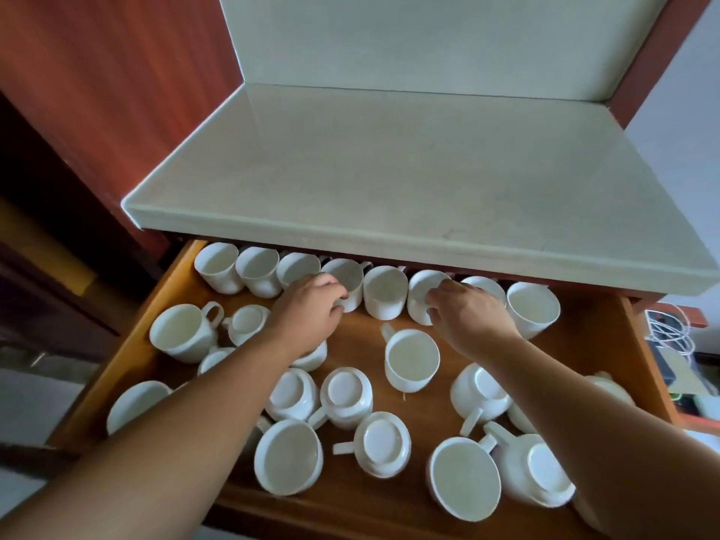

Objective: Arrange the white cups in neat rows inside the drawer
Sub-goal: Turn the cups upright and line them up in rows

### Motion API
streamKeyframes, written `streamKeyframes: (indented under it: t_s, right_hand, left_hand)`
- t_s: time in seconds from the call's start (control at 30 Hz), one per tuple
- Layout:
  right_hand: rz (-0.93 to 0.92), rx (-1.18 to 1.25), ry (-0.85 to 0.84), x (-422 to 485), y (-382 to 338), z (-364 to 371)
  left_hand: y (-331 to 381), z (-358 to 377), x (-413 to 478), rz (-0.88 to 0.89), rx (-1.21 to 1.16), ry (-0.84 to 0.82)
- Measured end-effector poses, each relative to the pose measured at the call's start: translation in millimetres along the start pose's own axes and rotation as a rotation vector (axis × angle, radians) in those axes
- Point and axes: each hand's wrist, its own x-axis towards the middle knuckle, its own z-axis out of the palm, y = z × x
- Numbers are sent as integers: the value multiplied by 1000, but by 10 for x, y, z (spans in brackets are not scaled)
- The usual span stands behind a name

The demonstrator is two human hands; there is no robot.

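Progress: back row lined up in drawer | left hand gripping fourth cup, right hand on sixth cup | loose cups up front unsorted, some upside down

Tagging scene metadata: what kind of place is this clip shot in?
Probably a home or office pantry area, not a lab. A wooden drawer full of white cups sits under a pale stone-like counter set in wood panelling, with loose cables at the right edge.

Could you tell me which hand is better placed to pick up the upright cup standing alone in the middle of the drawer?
Probably the right hand: the upright cup stands just beside its wrist, farther from the left hand.
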Motion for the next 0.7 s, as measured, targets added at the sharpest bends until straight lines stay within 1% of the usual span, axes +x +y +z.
streamKeyframes:
  t_s: [0.1, 0.23, 0.33, 0.47, 0.5, 0.57, 0.7]
  right_hand:
    - [-43, 15, 19, 83, -222, -143]
    - [-145, 93, -57, 337, -739, -275]
    - [-241, 130, -151, 531, -1157, -228]
    - [-288, 163, -181, 702, -1650, -114]
    - [-293, 159, -197, 733, -1766, -74]
    - [-307, 160, -212, 794, -1978, 13]
    - [-254, 191, -205, 918, -2326, 149]
  left_hand:
    - [-198, -134, -131, -65, 26, -20]
    - [-472, -413, -377, -164, 39, 5]
    - [-671, -643, -611, -215, 136, -6]
    - [-1029, -928, -884, -288, 237, 2]
    - [-1132, -995, -917, -295, 258, -25]
    - [-1335, -1118, -935, -284, 289, -136]
    - [-1740, -1320, -907, -132, 333, -344]
